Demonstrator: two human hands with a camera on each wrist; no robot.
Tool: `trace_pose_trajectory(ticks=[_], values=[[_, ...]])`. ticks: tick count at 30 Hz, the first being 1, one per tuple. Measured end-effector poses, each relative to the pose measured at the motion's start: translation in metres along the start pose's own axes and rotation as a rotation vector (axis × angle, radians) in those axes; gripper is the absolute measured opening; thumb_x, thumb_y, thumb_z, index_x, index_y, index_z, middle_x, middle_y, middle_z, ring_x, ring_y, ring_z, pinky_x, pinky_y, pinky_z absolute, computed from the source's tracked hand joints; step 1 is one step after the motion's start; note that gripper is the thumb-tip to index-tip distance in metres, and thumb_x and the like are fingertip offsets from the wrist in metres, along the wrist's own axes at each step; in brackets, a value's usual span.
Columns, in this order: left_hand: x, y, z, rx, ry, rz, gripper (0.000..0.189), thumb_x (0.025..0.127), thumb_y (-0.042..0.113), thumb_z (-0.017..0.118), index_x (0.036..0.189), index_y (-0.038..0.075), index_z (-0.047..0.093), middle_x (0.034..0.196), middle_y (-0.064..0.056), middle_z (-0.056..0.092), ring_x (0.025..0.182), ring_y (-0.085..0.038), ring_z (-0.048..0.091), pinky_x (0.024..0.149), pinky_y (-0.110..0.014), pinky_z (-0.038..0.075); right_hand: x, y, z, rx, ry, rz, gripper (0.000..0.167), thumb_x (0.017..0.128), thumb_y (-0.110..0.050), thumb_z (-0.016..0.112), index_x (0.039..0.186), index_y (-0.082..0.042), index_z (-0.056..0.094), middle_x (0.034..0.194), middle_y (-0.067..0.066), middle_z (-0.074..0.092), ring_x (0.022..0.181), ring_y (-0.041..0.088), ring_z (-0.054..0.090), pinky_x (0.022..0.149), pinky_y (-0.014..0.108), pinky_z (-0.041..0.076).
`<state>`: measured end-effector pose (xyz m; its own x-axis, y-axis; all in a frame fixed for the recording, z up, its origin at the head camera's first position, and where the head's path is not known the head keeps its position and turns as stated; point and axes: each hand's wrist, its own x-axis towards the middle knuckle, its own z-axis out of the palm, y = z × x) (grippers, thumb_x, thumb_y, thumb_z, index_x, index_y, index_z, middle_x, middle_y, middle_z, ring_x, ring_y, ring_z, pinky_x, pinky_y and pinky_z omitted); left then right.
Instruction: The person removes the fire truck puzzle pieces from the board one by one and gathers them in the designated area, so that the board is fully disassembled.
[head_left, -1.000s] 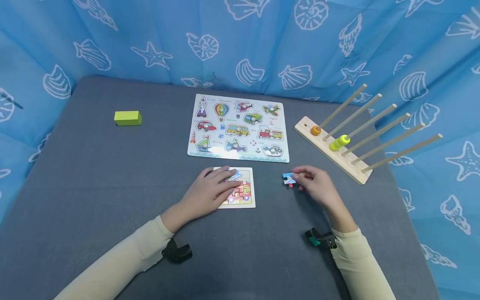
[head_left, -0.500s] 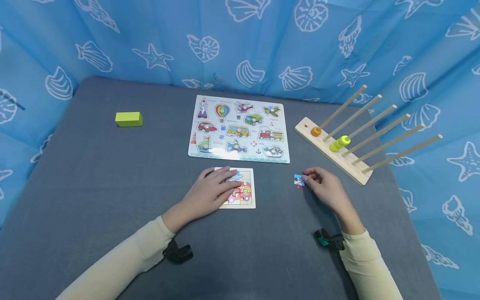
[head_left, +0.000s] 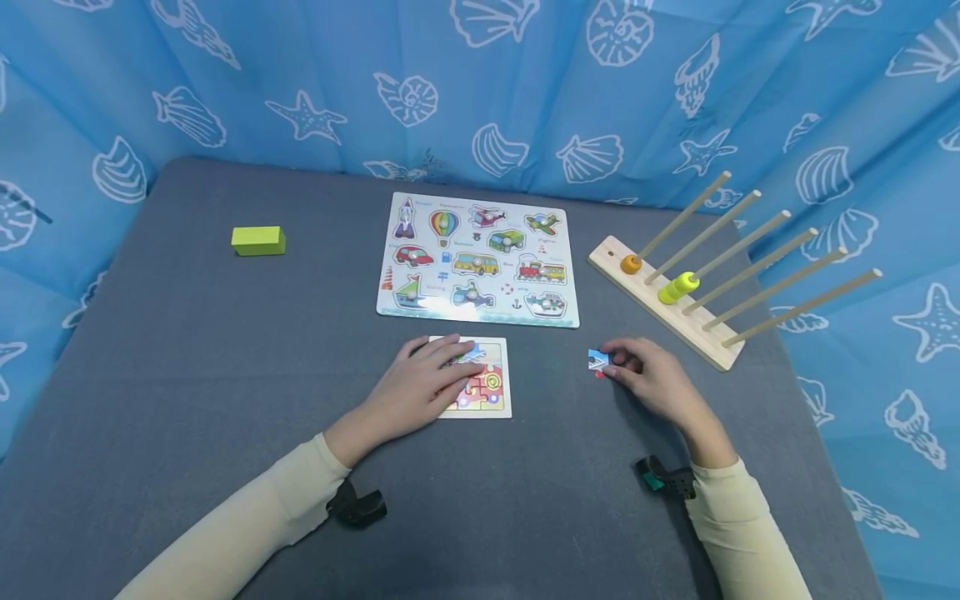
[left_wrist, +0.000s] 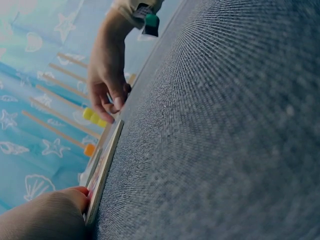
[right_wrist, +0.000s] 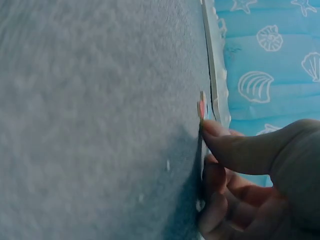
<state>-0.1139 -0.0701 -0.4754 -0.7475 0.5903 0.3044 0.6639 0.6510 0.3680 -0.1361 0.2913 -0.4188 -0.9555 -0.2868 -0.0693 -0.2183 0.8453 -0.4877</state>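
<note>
My left hand (head_left: 416, 385) rests on a small square jigsaw puzzle (head_left: 491, 392) with a pale wooden frame, its fingers spread over the left part and hiding it. The left wrist view shows the thumb (left_wrist: 75, 197) against the side of the board. To the right, my right hand (head_left: 651, 379) pinches a small jigsaw piece (head_left: 597, 360), blue and white with a red tab, by its right side. In the right wrist view, the piece (right_wrist: 202, 107) is seen edge-on at the thumb tip, low at the table surface. The fingers behind the thumb are curled.
A peg puzzle board (head_left: 442, 281) with vehicle pictures lies behind the small puzzle. At right stands a wooden base (head_left: 708, 337) with several tall pegs, orange and yellow-green beads on it. A green block (head_left: 258, 241) sits far left. A blue shell-print curtain (head_left: 337, 50) borders the table.
My right hand has shifted right with the jigsaw piece, away from the small puzzle, then nearly stopped; its thumb and finger have moved a little on the piece. The left hand stays put.
</note>
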Motion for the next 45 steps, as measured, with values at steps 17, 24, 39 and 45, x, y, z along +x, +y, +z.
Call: trace_pose_trajectory(ticks=[17,24,39,45], values=[[-0.001,0.001,-0.003,-0.017,0.005,-0.047,0.04,0.098,0.034,0.052,0.135,0.019,0.055,0.14,0.002,0.053,0.137,-0.017,0.038,0.109,-0.05,0.028,0.012,-0.042,-0.001,-0.061,0.077,-0.169,0.024,0.087,-0.005,0.068,0.111,-0.004,0.066,0.091,0.009,0.062,0.075,0.016,0.054,0.064,0.034,0.042],[-0.001,0.001,-0.002,-0.02,0.011,-0.044,0.042,0.098,0.034,0.051,0.136,0.018,0.054,0.141,0.002,0.052,0.138,-0.017,0.038,0.11,-0.05,0.027,0.021,-0.086,0.019,0.039,-0.03,-0.294,0.022,0.089,-0.012,0.068,0.111,-0.006,0.066,0.094,0.003,0.063,0.076,0.01,0.052,0.065,0.03,0.044],[0.0,0.002,-0.002,-0.02,0.005,-0.052,0.044,0.098,0.036,0.051,0.138,0.019,0.052,0.142,0.003,0.051,0.138,-0.017,0.037,0.11,-0.05,0.027,0.035,-0.113,0.054,0.007,-0.141,-0.324,0.02,0.09,-0.016,0.067,0.108,-0.007,0.066,0.092,0.002,0.06,0.08,0.014,0.057,0.069,0.03,0.047],[0.001,0.003,-0.003,-0.019,-0.005,-0.095,0.051,0.097,0.039,0.053,0.141,0.015,0.047,0.144,-0.002,0.048,0.139,-0.019,0.035,0.11,-0.048,0.028,0.037,-0.114,0.055,0.029,-0.167,-0.302,0.018,0.089,-0.014,0.069,0.104,-0.006,0.065,0.092,0.004,0.059,0.08,0.014,0.056,0.069,0.03,0.047]])
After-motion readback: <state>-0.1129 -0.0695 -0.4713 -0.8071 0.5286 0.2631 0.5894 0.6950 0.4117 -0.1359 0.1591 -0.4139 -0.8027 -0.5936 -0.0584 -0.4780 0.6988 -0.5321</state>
